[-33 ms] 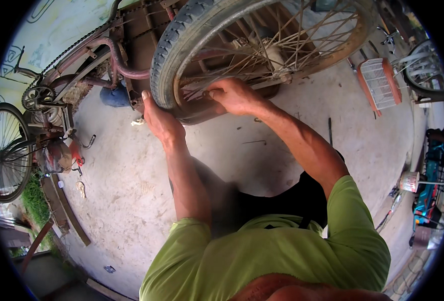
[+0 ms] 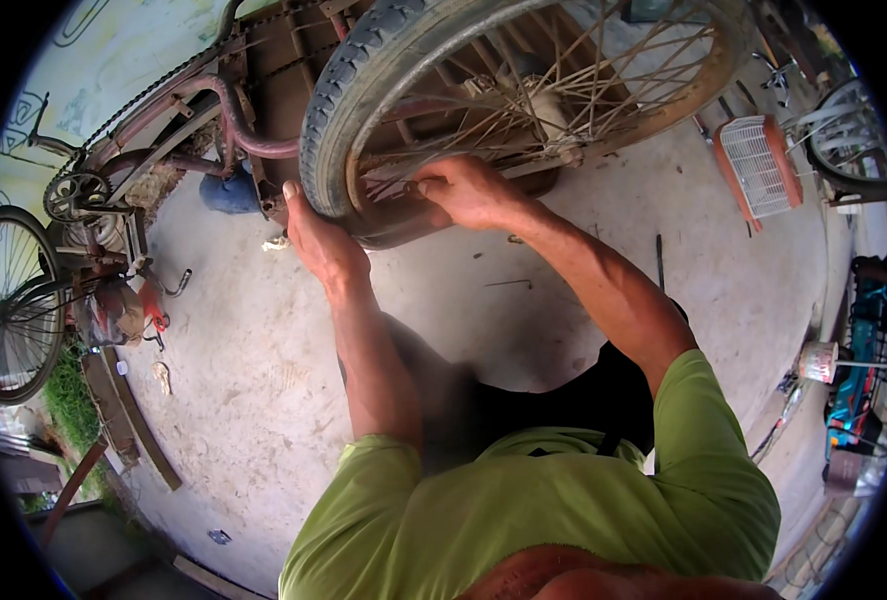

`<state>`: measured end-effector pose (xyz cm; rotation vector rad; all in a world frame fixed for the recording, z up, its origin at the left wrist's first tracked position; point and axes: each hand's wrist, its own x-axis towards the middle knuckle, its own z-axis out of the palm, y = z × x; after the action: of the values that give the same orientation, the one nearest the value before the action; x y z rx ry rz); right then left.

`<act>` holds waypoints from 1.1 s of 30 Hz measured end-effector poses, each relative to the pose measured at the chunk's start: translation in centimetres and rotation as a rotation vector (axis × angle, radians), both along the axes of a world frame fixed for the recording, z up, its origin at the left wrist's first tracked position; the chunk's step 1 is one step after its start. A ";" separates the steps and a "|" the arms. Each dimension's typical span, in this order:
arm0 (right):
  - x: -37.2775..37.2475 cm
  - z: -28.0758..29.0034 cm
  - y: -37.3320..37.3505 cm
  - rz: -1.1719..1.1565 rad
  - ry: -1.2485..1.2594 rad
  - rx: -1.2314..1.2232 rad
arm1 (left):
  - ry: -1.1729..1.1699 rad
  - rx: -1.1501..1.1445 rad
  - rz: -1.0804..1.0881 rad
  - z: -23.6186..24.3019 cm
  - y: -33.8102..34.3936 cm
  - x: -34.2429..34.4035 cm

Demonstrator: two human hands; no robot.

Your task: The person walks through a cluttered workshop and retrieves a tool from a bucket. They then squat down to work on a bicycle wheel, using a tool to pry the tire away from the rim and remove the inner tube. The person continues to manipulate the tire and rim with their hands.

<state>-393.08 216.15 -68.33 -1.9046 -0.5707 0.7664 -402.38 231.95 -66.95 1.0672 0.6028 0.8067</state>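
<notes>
A spoked wheel (image 2: 433, 60) with a rusty rim and a worn, knobbly tyre (image 2: 328, 130) stands tilted in front of me. My left hand (image 2: 325, 245) grips the lower left of the tyre; its thumb points up along the outside, and the other fingers are hidden behind the rubber. Inside the rim, by the lower spokes, my right hand (image 2: 471, 195) is closed with thumb and forefinger pinched together. What lies between those fingertips I cannot make out. The hub (image 2: 553, 120) sits up and right of that hand.
Beyond the wheel lies a rusty red frame (image 2: 263, 148) with a chain and chainring (image 2: 73, 196). Another wheel (image 2: 13, 300) is at far left. A blue bundle (image 2: 231, 192) rests under the frame. A white wire basket (image 2: 758, 165) and a paint-stained bucket (image 2: 817, 362) stand right. A thin rod (image 2: 660, 258) lies on the concrete.
</notes>
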 end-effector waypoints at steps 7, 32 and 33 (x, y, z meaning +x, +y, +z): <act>-0.1 0.4 1.0 0.018 -0.014 -0.041 | -0.023 -0.036 -0.029 -0.4 0.8 0.0; -1.9 -5.2 0.9 -0.142 -0.505 0.260 | 0.138 -0.013 0.159 3.7 -4.3 0.6; -1.9 -5.1 1.0 -0.173 -0.609 0.285 | 0.147 0.037 0.164 3.5 -4.2 0.6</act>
<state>-395.03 217.19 -73.45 -1.8731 -0.8214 -0.0271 -401.80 227.75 -63.41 1.1281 0.8102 0.8898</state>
